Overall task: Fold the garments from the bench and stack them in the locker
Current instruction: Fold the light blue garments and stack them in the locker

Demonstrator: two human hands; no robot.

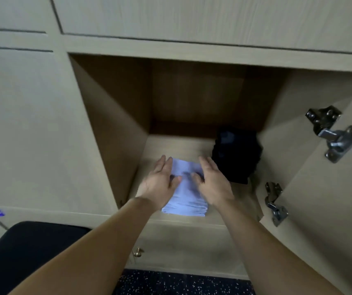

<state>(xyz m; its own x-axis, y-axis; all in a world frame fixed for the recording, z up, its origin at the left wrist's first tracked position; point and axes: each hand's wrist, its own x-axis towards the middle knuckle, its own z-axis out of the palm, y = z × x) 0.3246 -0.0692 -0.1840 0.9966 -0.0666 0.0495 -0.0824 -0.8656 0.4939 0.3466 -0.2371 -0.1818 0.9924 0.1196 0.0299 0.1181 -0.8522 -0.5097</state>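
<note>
A folded pale blue garment (186,196) lies on the floor of the open locker (170,145), near its front edge. My left hand (160,180) rests on the garment's left side with straight fingers pointing inward. On the right side, my right hand (211,182) lies the same way, thumb over the cloth. Both thumbs touch the top of the fabric. A folded black garment (235,155) sits in the locker's right rear part, just right of my right hand.
The locker door (330,188) stands open at the right, with two metal hinges (335,135) on its inner face. A black bench (32,252) shows at lower left. Closed locker fronts surround the opening. Speckled dark floor lies below.
</note>
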